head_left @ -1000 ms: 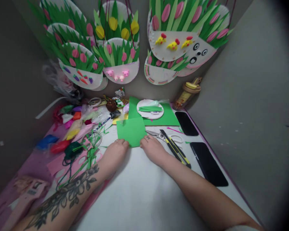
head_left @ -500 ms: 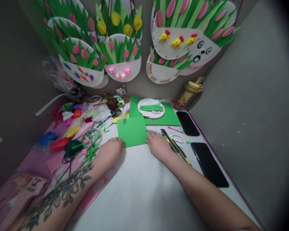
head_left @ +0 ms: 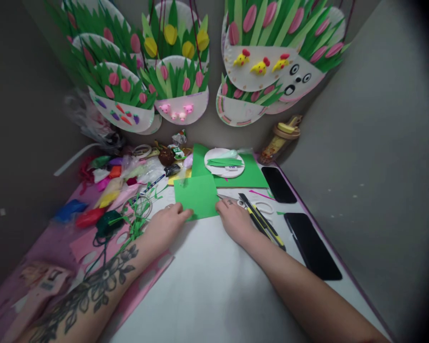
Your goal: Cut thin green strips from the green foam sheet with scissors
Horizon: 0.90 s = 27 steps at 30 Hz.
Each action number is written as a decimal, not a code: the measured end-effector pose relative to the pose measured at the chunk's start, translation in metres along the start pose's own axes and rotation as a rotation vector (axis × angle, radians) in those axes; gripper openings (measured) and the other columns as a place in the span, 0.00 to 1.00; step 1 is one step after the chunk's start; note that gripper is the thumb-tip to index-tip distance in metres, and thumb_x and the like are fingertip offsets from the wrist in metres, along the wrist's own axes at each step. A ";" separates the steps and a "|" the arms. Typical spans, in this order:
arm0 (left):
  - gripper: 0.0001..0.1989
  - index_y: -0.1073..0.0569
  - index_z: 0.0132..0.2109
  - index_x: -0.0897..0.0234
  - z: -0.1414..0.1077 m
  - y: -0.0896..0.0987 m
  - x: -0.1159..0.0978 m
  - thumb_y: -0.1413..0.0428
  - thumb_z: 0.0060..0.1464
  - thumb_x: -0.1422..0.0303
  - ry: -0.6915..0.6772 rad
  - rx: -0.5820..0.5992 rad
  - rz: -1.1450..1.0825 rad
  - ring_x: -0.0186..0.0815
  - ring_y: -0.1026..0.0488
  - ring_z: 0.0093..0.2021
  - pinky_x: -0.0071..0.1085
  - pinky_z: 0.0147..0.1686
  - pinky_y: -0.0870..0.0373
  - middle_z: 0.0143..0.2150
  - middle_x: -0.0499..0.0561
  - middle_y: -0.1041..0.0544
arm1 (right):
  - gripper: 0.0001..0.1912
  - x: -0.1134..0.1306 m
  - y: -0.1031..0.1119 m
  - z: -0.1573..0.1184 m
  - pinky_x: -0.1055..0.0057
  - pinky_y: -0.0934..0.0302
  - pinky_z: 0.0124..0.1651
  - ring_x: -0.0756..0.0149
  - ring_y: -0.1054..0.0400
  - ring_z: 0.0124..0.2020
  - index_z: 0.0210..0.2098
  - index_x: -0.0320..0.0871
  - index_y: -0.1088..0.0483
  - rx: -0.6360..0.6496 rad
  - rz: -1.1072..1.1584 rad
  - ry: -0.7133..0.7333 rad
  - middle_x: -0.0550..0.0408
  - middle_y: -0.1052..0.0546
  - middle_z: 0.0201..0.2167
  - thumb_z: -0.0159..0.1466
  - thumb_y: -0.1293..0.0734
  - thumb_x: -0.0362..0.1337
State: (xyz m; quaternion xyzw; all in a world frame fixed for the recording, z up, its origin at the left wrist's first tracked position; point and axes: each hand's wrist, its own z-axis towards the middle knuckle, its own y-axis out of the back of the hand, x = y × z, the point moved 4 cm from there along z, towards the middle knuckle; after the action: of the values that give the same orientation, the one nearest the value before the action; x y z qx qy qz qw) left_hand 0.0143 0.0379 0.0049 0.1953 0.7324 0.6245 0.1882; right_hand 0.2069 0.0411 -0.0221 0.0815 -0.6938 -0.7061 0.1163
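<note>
A square sheet of green paper [head_left: 196,197] lies on the white table, between my two hands. My left hand [head_left: 168,224] holds its lower left corner, with the thumb over the near edge. At the lower right edge, my right hand [head_left: 234,219] has its fingers closed on the paper; the fingertips are partly hidden. Scissors with white handles [head_left: 265,206] lie just beyond my right hand, and their blade tip shows between the hand and the sheet. Beside my right wrist is a black and yellow utility knife [head_left: 260,220].
Behind the sheet, a white paper plate [head_left: 210,166] with green strips rests on larger green card [head_left: 253,178]. Two dark phones [head_left: 312,245] lie along the right edge. Clay packets [head_left: 89,216] and green scraps [head_left: 137,221] crowd the left. Decorated plate baskets [head_left: 182,102] hang above.
My left thumb has moved out onto the near edge of the green paper. My right hand stays at the right edge, and the view has tilted slightly.
</note>
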 end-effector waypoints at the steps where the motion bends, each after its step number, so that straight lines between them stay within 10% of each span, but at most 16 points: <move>1: 0.18 0.32 0.54 0.55 0.000 -0.001 -0.003 0.56 0.59 0.71 -0.067 0.015 0.000 0.38 0.32 0.40 0.31 0.37 0.38 0.40 0.52 0.31 | 0.12 0.001 0.000 0.000 0.69 0.45 0.41 0.61 0.37 0.44 0.43 0.44 0.31 -0.004 0.004 0.031 0.49 0.29 0.42 0.66 0.44 0.29; 11: 0.19 0.34 0.57 0.61 -0.001 0.003 -0.022 0.56 0.60 0.73 -0.154 0.100 0.145 0.41 0.31 0.41 0.33 0.36 0.38 0.41 0.55 0.29 | 0.20 0.031 0.006 -0.005 0.63 0.47 0.47 0.58 0.40 0.48 0.57 0.52 0.36 -0.040 -0.042 0.421 0.48 0.33 0.53 0.67 0.41 0.33; 27: 0.16 0.25 0.40 0.72 -0.019 0.019 -0.017 0.56 0.54 0.80 0.040 0.230 0.162 0.46 0.29 0.41 0.38 0.35 0.33 0.41 0.61 0.27 | 0.18 0.006 0.014 -0.022 0.61 0.48 0.43 0.54 0.40 0.48 0.53 0.41 0.32 0.118 -0.205 0.043 0.43 0.29 0.48 0.66 0.44 0.30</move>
State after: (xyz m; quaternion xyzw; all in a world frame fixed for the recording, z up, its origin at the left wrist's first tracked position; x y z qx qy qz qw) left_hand 0.0205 0.0159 0.0272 0.2615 0.7845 0.5535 0.0991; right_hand 0.2075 0.0183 -0.0088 0.1737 -0.7195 -0.6703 0.0534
